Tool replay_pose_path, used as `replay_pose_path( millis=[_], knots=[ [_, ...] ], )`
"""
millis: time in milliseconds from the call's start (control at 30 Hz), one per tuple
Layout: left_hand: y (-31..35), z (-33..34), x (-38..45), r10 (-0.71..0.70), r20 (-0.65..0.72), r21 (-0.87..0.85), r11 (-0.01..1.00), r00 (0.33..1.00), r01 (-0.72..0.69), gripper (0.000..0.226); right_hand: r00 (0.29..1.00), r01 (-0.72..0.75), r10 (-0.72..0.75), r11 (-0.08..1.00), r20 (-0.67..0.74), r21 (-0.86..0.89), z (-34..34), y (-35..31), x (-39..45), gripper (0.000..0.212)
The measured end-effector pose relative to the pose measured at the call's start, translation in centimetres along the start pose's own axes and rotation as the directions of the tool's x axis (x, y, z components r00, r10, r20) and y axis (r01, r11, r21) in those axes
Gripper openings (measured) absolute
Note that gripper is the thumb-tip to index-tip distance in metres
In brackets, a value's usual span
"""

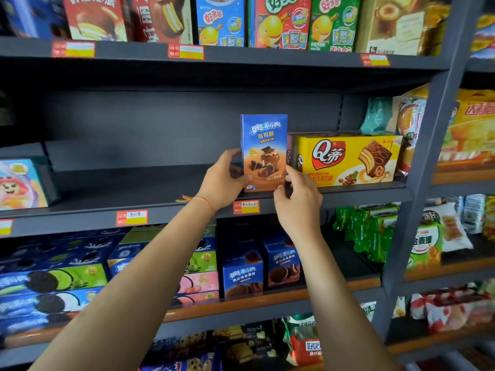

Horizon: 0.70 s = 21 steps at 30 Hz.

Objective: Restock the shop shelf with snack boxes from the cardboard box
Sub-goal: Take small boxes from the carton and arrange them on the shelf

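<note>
The middle shelf [112, 188] is a long dark board, bare across most of its left and centre stretch, with stock only toward its right end. There a wide yellow cake box [348, 159] lies on its long side, close to the front edge. Just left of it stands the blue snack box [263, 152], upright with its long axis vertical, its base on the shelf near the front edge, above a red price tag [246, 207]. Whether the two boxes touch is hard to tell.

The left hand [222, 180] grips the snack box's left side, thumb across the lower front. The right hand [297, 196] pinches its lower right corner, fingers in the narrow gap beside the yellow box. Both hands lie below and in front of the box, so it likely needs pushing straight back.
</note>
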<state>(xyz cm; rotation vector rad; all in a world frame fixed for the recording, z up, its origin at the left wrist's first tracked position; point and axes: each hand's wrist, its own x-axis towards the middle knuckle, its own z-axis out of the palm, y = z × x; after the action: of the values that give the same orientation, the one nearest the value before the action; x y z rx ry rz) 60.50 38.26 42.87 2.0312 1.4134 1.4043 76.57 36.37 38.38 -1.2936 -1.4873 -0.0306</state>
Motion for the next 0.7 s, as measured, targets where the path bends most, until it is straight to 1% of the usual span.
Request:
replay_pose_path(
  millis=[67,167,233,300,333,400,433,467,533,600,667,700],
  knots=[
    [0.1,-0.1,-0.2,-0.012,0.003,0.005,1.000,1.000,0.012,0.068,1.000,0.012,-0.011,0.999,-0.027,0.035,-0.1,-0.2,-0.3,0.048],
    [-0.2,-0.8,-0.9,-0.003,-0.052,-0.010,1.000,0.999,0.002,0.077,0.986,0.096,-0.075,0.986,-0.150,0.135,0.1,-1.1,-1.5,0.048],
    [-0.5,-1.3,-1.2,0.005,-0.091,-0.021,1.000,0.996,-0.007,0.078,0.987,0.088,-0.061,0.979,-0.150,0.182,0.2,-1.8,-1.7,0.051],
    [-0.6,-1.4,-0.6,-0.039,-0.058,-0.051,0.998,0.998,0.036,0.078,0.997,0.017,0.000,0.976,-0.079,0.217,0.3,-2.3,-1.0,0.057],
    [-0.3,-1.4,-0.3,-0.074,-0.015,-0.080,0.994,0.997,0.073,0.078,0.999,-0.020,0.028,0.969,-0.032,0.248,0.3,-2.4,-0.4,0.061],
    [0.4,-0.8,0.2,-0.136,0.058,-0.191,0.971,0.989,0.145,0.080,0.996,-0.087,0.071,0.927,0.057,0.364,0.3,-2.3,0.9,0.063],
    [0.7,-0.6,0.2,-0.136,0.066,-0.255,0.955,0.989,0.148,0.077,0.993,-0.111,0.083,0.902,0.085,0.417,0.2,-2.2,1.3,0.059],
    [1.3,-0.5,-0.4,-0.115,0.045,-0.299,0.946,0.992,0.124,0.068,0.993,-0.113,0.085,0.884,0.081,0.454,-0.1,-2.0,1.3,0.053],
    [2.1,-0.5,-2.2,-0.033,-0.007,-0.387,0.922,0.999,0.028,0.052,0.997,-0.077,0.070,0.850,0.033,0.522,-1.3,-1.5,0.8,0.043],
    [2.8,-0.3,-5.0,0.058,0.029,-0.519,0.854,0.998,-0.034,0.047,0.999,-0.046,0.030,0.797,0.036,0.603,-3.7,-0.9,-0.3,0.034],
    [3.1,0.8,-7.5,0.135,0.109,-0.606,0.794,0.985,-0.042,0.045,0.986,-0.076,-0.045,0.728,0.158,0.681,-6.4,0.4,-1.5,0.026],
    [2.7,1.7,-8.3,0.135,0.145,-0.615,0.789,0.980,-0.018,0.044,0.967,-0.107,-0.087,0.716,0.240,0.690,-7.5,1.3,-1.9,0.027]
  ],
)
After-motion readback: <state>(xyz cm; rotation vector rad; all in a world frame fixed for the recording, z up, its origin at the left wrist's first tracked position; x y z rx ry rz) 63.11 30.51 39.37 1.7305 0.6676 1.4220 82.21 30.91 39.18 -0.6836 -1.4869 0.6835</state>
